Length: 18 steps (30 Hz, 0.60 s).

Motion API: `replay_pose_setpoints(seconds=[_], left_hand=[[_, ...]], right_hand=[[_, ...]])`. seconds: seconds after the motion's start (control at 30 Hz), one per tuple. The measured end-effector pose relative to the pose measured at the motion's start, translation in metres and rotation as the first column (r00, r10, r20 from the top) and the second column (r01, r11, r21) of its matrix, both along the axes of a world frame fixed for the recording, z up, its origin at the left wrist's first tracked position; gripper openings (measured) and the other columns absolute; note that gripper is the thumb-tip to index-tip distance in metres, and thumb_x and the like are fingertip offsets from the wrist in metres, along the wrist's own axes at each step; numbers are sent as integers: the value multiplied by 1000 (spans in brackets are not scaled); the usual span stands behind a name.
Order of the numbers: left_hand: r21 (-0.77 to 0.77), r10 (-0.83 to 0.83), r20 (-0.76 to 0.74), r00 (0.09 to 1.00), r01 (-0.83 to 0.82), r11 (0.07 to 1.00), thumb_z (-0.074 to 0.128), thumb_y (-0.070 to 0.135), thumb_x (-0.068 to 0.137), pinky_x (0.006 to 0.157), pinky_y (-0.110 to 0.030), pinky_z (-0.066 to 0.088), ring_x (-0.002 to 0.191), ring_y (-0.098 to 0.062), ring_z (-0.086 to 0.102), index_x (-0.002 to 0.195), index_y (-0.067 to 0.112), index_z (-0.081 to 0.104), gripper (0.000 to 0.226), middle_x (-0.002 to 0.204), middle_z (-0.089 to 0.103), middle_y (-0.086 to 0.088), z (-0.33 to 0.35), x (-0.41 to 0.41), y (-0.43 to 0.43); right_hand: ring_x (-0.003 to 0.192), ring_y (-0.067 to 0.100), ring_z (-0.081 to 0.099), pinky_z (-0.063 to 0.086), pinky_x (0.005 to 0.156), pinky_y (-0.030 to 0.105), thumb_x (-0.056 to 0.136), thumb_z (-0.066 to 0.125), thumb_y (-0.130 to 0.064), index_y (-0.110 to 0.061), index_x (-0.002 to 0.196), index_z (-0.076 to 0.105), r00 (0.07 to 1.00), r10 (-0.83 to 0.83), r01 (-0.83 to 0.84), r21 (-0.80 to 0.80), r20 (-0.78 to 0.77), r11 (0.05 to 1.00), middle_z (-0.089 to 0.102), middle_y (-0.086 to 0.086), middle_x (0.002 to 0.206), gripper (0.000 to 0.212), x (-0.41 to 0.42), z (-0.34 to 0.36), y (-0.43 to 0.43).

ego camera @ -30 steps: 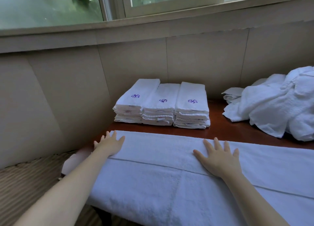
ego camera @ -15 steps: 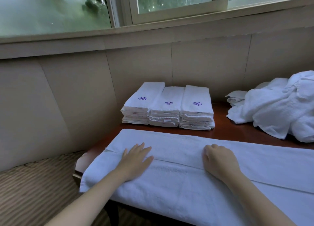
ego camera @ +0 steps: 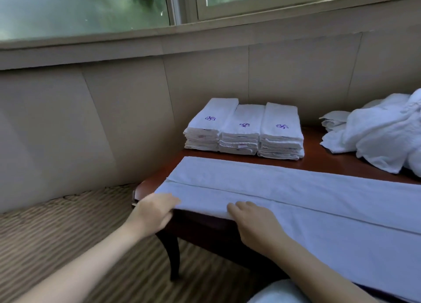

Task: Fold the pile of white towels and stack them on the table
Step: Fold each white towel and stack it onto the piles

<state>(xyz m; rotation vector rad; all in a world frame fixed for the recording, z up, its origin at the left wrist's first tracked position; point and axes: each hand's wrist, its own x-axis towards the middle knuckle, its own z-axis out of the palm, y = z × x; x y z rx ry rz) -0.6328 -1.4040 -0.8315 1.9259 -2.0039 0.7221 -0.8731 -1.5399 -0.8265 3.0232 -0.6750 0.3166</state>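
White towel [ego camera: 296, 195] of soft, nubbly terry lies flat as a long band along the near edge of the table [ego camera: 330, 163], running from the near left corner off past the right side of the view. It is folded lengthwise, and a straight hem line runs along it. Its near edge hangs slightly over the table's front.

The left hand [ego camera: 155, 214] is at the near left corner of the table, fingers curled on the towel's corner, though it is blurred. The right hand [ego camera: 255, 223] sits knuckles up a little farther right, fingers bent over the towel's near edge and gripping it. The two hands are apart, both on the same edge.

At the far left corner stand three stacks of folded towels [ego camera: 245, 129], neat rectangular piles side by side and touching. Each top towel bears a small purple emblem [ego camera: 210, 118]. A rumpled heap of unfolded towels [ego camera: 382, 138] lies toward the far right, well apart from the stacks.

The table is glossy reddish-brown wood with a dark curved leg [ego camera: 174, 257]. Ribbed beige carpet [ego camera: 57, 234] covers the floor. Smooth beige wall panels [ego camera: 125, 120] rise behind, under a window [ego camera: 79, 6] with blurred greenery beyond.
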Motion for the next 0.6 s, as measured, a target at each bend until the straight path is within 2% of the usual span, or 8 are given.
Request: replay_pose_setpoints(seconds=[0.03, 0.13, 0.27, 0.3, 0.37, 0.43, 0.53, 0.6], left_hand=[[-24, 48, -8, 999, -49, 999, 38, 14, 68, 52, -22, 52, 61, -20, 68, 78, 7, 75, 39, 71, 70, -2, 5, 8, 0], [56, 303, -339, 891, -302, 952, 46, 1, 71, 66, -29, 50, 79, -18, 63, 86, 20, 71, 34, 82, 68, 10, 27, 40, 3], [315, 374, -623, 687, -217, 924, 57, -4, 81, 74, -20, 48, 84, -5, 63, 78, 29, 71, 36, 83, 71, 15, 52, 74, -11], [313, 344, -709, 615, -163, 936, 57, -3, 85, 74, -19, 46, 81, -9, 62, 80, 24, 71, 31, 84, 71, 11, 56, 78, -22], [237, 243, -915, 321, -57, 970, 54, 7, 95, 77, -29, 44, 81, -18, 57, 91, 10, 67, 14, 88, 66, -5, 60, 78, -51], [189, 204, -972, 117, -127, 974, 50, 20, 99, 70, -32, 41, 76, -18, 52, 85, 10, 58, 19, 83, 59, -8, 57, 79, -89], [300, 431, -837, 337, -378, 876, 41, 32, 100, 61, -32, 33, 71, -21, 46, 77, 12, 47, 31, 78, 53, -9, 41, 81, -140], [404, 623, -642, 448, -492, 771, 34, 34, 101, 71, -33, 39, 91, -28, 56, 91, 8, 53, 34, 102, 60, -14, 24, 82, -160]], right_hand=[[101, 27, 51, 30, 61, 33, 85, 41, -8, -18, 113, 38, 999, -47, 47, 1, -24, 999, 49, 1, 107, 30, -4, 1, -2], [103, 26, 55, 34, 63, 31, 78, 45, -11, -22, 120, 37, 980, -198, 199, 100, -25, 975, 52, -2, 111, 44, -19, 13, -16], [103, 22, 57, 42, 73, 28, 82, 49, -15, -30, 107, 56, 923, -385, 373, 271, -9, 887, 59, -2, 112, 30, -35, 46, -68], [102, 22, 58, 45, 75, 29, 86, 51, -17, -29, 102, 60, 911, -413, 394, 289, 4, 872, 62, -1, 110, 22, -34, 52, -84], [95, 24, 59, 46, 73, 30, 92, 54, -22, -23, 91, 64, 897, -442, 423, 276, 7, 863, 65, 3, 105, 11, -24, 60, -116], [92, 25, 58, 42, 69, 29, 95, 49, -21, -18, 78, 59, 897, -443, 432, 237, -10, 870, 65, 6, 103, 19, -6, 60, -147], [102, 27, 58, 41, 76, 31, 96, 42, -19, -17, 78, 51, 888, -457, 458, 232, -62, 858, 59, 7, 96, 21, 18, 42, -186], [103, 26, 58, 39, 77, 30, 97, 42, -26, -16, 88, 54, 869, -481, 494, 225, -113, 840, 57, 5, 96, 18, 30, 21, -202]])
